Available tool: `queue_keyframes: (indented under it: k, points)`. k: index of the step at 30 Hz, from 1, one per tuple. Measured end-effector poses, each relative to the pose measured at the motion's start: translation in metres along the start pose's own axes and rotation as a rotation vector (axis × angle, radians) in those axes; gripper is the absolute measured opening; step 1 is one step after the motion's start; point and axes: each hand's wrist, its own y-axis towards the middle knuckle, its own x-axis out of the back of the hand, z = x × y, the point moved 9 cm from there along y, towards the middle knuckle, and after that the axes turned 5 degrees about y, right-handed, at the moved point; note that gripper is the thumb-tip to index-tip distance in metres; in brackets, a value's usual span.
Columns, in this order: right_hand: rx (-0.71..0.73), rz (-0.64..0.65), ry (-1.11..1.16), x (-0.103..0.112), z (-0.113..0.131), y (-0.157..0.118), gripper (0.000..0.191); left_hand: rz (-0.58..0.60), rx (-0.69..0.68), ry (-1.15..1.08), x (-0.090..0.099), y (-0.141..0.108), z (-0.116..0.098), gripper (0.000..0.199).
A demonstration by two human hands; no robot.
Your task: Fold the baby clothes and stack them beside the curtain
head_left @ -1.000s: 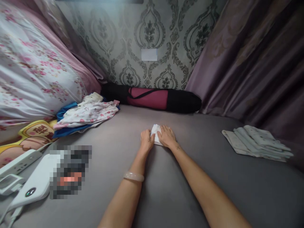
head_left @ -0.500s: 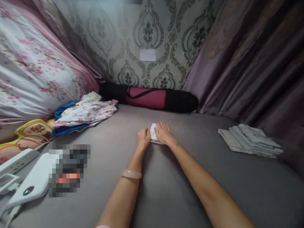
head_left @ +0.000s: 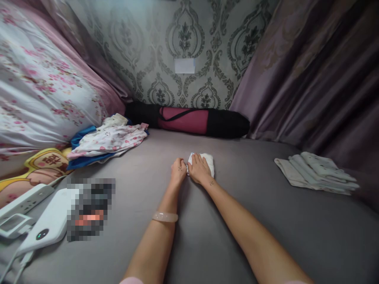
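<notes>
A small white folded cloth (head_left: 210, 161) lies on the grey bed sheet, in the middle of the head view. My right hand (head_left: 199, 169) rests flat on top of it, fingers stretched out, and covers much of it. At the cloth's left edge my left hand (head_left: 178, 170) is closed, its curled fingers gripping that edge. The fingertips of the left hand are mostly hidden behind its knuckles. Whether the cloth is a garment or a plain piece of fabric I cannot tell.
A stack of folded pale cloths (head_left: 318, 173) lies to the right. Crumpled clothes (head_left: 111, 138) lie at the back left. A power strip (head_left: 28, 201) and white power bank (head_left: 49, 221) are at near left. Against the wall rests a long black and red bag (head_left: 186, 120).
My right hand has slid left from the cloth's right side onto its middle, and more of the cloth's right part now shows. My left hand stays at the left edge.
</notes>
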Motion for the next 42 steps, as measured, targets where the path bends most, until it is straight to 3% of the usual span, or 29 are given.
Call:
queue_keyframes:
  k: [6, 10, 15, 19, 22, 24, 29, 31, 34, 37, 39, 42]
  points:
    - [0.068, 0.072, -0.014, 0.005, 0.014, -0.03, 0.062, 0.068, -0.025, 0.016, -0.004, -0.003, -0.01, 0.03]
    - [0.088, 0.032, -0.057, 0.018, 0.024, -0.048, 0.061, 0.091, -0.027, 0.005, -0.006, -0.004, -0.012, 0.031]
    - [0.041, 0.073, -0.153, 0.028, 0.032, -0.042, 0.037, 0.096, -0.02, -0.051, -0.003, -0.005, -0.011, 0.028]
    - [0.007, 0.147, -0.193, 0.027, 0.04, -0.033, 0.037, 0.105, -0.017, -0.146, 0.0, -0.006, -0.013, 0.029]
    - [-0.044, 0.122, -0.198, 0.027, 0.044, -0.028, 0.042, 0.111, -0.007, -0.215, 0.002, -0.008, -0.015, 0.028]
    - [-0.088, 0.077, -0.194, 0.029, 0.042, -0.024, 0.043, 0.136, 0.049, -0.349, 0.0, -0.011, -0.014, 0.027]
    - [-0.186, 0.025, -0.09, 0.04, 0.016, -0.016, 0.036, 0.268, 0.231, -0.936, -0.013, -0.017, -0.018, 0.027]
    - [-0.217, -0.002, 0.006, 0.052, -0.002, -0.015, 0.036, 0.273, 0.192, -1.03, -0.012, -0.016, -0.025, 0.027]
    - [-0.293, -0.13, 0.233, 0.079, -0.037, -0.015, 0.039, 0.184, 0.147, -0.963, -0.007, -0.011, -0.024, 0.024]
    - [-0.341, -0.293, 0.638, 0.101, -0.066, -0.019, 0.04, 0.113, 0.239, -0.825, -0.009, -0.011, -0.013, 0.023]
    - [-0.404, -0.358, 1.005, 0.102, -0.08, -0.025, 0.043, 0.215, 0.375, -0.842, -0.023, -0.019, -0.01, 0.031]
    - [-0.557, -0.417, 1.483, 0.082, -0.094, -0.042, 0.042, 0.574, 0.47, -1.001, -0.05, -0.042, -0.03, 0.048]
